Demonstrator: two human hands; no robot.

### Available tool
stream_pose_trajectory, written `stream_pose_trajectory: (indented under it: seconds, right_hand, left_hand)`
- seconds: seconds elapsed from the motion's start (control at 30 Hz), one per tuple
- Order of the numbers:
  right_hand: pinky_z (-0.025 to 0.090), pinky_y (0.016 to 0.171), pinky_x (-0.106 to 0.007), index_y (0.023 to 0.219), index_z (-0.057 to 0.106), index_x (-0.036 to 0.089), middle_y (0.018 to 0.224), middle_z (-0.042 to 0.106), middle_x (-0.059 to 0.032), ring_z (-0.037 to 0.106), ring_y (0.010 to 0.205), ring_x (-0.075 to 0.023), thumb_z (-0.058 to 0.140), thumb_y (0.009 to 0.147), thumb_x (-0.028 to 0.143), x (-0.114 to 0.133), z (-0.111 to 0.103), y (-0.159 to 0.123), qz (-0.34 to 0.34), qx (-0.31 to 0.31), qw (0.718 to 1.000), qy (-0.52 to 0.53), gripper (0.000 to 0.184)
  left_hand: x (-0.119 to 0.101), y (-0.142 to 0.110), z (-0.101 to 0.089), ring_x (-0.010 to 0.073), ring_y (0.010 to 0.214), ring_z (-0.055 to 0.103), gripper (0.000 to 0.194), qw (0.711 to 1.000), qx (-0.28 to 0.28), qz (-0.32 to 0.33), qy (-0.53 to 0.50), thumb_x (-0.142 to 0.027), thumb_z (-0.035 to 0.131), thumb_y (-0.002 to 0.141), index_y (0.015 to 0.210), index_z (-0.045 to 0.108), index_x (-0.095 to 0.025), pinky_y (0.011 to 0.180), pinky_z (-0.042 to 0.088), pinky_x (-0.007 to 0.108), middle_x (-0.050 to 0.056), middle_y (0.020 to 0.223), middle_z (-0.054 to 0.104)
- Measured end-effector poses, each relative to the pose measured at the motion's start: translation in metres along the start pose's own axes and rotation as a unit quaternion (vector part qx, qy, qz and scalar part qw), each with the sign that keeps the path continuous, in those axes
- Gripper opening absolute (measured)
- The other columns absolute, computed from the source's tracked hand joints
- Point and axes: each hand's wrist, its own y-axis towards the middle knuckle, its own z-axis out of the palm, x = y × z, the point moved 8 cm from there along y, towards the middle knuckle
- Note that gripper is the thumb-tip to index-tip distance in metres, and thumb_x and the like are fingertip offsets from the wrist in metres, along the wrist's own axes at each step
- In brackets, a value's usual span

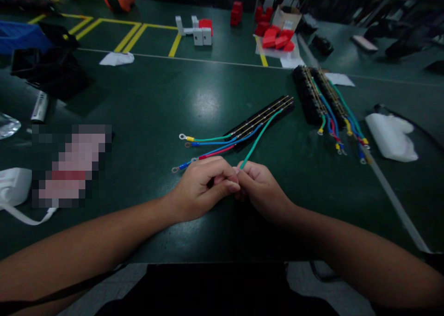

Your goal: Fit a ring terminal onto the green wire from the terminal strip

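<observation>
Between my two hands runs the end of a green wire (258, 138), which comes off the right part of a black terminal strip (263, 117) with brass-coloured rails. My right hand (262, 186) pinches this wire near its end. My left hand (208, 186) is closed against the right fingertips; whatever lies in its fingers is hidden. From the strip's left end several blue, red and green wires fan out. They end in ring terminals with yellow, blue and red sleeves, such as the yellow-sleeved ring terminal (183, 137). Some lie just behind my left hand.
At the right lie two more wired black strips (312, 96) and a white wrapped bundle (391, 135). Red plastic parts (279, 39) and grey blocks (202, 36) stand at the back. On the left are black bins (52, 71), a marker (40, 107) and a white charger (15, 186).
</observation>
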Motion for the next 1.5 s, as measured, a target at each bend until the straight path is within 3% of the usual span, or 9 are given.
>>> stream_pose_trajectory:
  seconds: [0.17,0.37,0.53,1.13,1.5]
  right_hand:
    - [0.034,0.049,-0.023,0.073,0.057,0.017,0.06,0.053,0.0014,0.045,0.053,-0.0098,0.056,0.093,0.046,0.0,-0.002,0.0,-0.011,-0.015,0.999,-0.027,0.035]
    - [0.033,0.048,-0.024,0.072,0.056,0.018,0.058,0.053,0.0018,0.045,0.051,-0.01,0.055,0.094,0.042,0.001,-0.004,0.0,-0.011,-0.026,0.998,-0.057,0.033]
    - [0.033,0.049,-0.024,0.071,0.056,0.018,0.059,0.054,0.0013,0.046,0.053,-0.0106,0.057,0.093,0.043,0.002,-0.004,0.0,-0.02,-0.02,0.998,-0.055,0.034]
    - [0.031,0.048,-0.023,0.071,0.054,0.018,0.059,0.052,0.0018,0.044,0.052,-0.0099,0.057,0.093,0.047,-0.001,-0.004,0.0,-0.012,-0.016,0.998,-0.052,0.037]
    - [0.034,0.053,-0.024,0.072,0.061,0.015,0.063,0.053,0.0007,0.044,0.057,-0.0107,0.058,0.093,0.046,0.007,0.006,0.0,-0.014,0.052,0.998,0.027,0.037]
  left_hand:
    - [0.001,0.001,0.002,0.0087,0.056,0.047,0.02,0.999,0.014,-0.037,-0.01,-0.028,0.061,0.094,0.079,0.065,-0.015,0.056,0.039,0.021,-0.003,0.063,0.054]
    - [0.01,0.0,0.005,0.0077,0.054,0.041,0.021,0.992,0.035,-0.11,-0.048,-0.03,0.062,0.093,0.079,0.066,-0.015,0.053,0.034,0.02,-0.006,0.059,0.044]
    - [0.014,-0.002,0.007,0.0082,0.054,0.039,0.021,0.988,0.043,-0.132,-0.065,-0.032,0.062,0.093,0.08,0.066,-0.015,0.052,0.033,0.02,-0.006,0.059,0.042]
    - [0.017,-0.004,0.009,0.0066,0.05,0.034,0.02,0.986,0.049,-0.133,-0.087,-0.032,0.063,0.093,0.082,0.064,-0.016,0.05,0.031,0.02,-0.008,0.057,0.038]
    - [0.008,-0.004,0.012,0.0057,0.053,0.039,0.02,0.994,0.058,-0.086,-0.043,-0.033,0.068,0.09,0.082,0.062,-0.015,0.054,0.033,0.019,-0.009,0.059,0.039]
